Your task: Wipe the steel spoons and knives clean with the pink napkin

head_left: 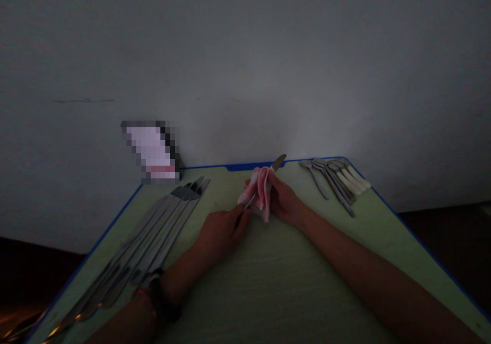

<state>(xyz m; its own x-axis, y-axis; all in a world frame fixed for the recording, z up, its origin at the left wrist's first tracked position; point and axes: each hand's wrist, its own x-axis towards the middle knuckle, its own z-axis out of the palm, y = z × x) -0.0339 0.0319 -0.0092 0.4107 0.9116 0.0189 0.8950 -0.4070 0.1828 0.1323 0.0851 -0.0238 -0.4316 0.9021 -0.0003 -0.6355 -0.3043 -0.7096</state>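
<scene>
My left hand [220, 231] is closed round the handle of a table knife [278, 162] whose blade points away toward the wall. My right hand [284, 201] is closed on a pink cloth [259, 190] that is wrapped round the middle of the knife's blade. Both hands rest low over the pale green table [276, 282], near its far edge. The knife's handle is mostly hidden inside my left fist.
A row of several long knives [161, 231] lies at the left of the table. Several spoons [337, 178] lie grouped at the far right corner. A blurred-out object [153, 150] stands at the far left corner against the grey wall. The table has a blue rim [245, 166].
</scene>
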